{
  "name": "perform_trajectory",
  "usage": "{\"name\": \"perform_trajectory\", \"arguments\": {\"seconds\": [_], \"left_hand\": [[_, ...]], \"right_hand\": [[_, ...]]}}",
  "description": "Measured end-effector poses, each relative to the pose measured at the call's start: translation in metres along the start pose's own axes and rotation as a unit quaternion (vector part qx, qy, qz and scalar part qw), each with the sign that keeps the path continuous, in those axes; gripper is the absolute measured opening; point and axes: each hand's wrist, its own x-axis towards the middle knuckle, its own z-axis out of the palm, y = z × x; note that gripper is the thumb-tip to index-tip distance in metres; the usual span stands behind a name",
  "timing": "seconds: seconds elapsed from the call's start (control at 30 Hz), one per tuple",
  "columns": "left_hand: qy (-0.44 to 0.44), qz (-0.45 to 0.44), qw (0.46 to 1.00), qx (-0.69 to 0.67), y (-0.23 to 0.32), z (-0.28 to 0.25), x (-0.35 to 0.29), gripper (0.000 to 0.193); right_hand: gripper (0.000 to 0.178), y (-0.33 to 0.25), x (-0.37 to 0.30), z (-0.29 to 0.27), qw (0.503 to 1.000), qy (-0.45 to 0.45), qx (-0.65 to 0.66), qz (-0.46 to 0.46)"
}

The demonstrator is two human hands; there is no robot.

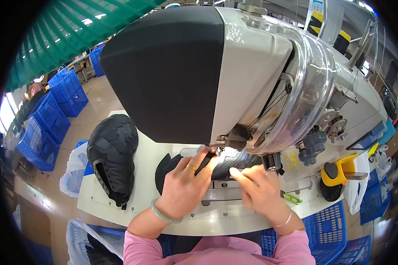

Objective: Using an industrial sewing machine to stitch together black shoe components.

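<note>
Lining the far left floor: blue crates.
Padded black upper: lying on the left part of the white table, apart from both hands.
Left hand: open, fingers extended over the workpiece, fingertips beside the needle area.
Workpiece: black and textured grey, on the table beneath the machine head, between and under the hands.
Sewing machine: black and white head, on the far side of the hands.
Right hand: fingers bent at the workpiece's right part; grip cannot be told.
Green tool: on the table, right of the right hand.
Yellow holder: far right.
</note>
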Motion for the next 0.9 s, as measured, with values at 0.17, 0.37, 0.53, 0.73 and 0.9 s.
{"name": "perform_trajectory", "arguments": {"seconds": [0.17,0.37,0.53,0.73,0.9], "left_hand": [[0.021,-0.008,0.998,-0.055,-0.006,0.002,0.005,0.033],[-0.021,-0.152,0.971,-0.181,-0.009,-0.008,0.011,0.026],[0.002,-0.019,0.995,-0.096,-0.008,-0.004,0.007,0.026],[0.011,0.027,0.997,-0.070,-0.017,0.001,0.001,0.026],[0.019,0.043,0.999,-0.023,-0.015,0.004,0.001,0.026]], "right_hand": [[0.048,-0.015,-0.004,0.024,0.995,-0.005,0.058,0.082],[0.041,-0.006,-0.004,0.036,0.996,0.052,0.056,0.053],[0.041,-0.003,-0.005,0.034,0.996,0.058,0.045,0.052],[0.044,-0.005,0.000,0.025,0.997,0.027,0.050,0.050],[0.039,-0.004,0.003,0.025,0.996,0.035,0.056,0.056]]}}
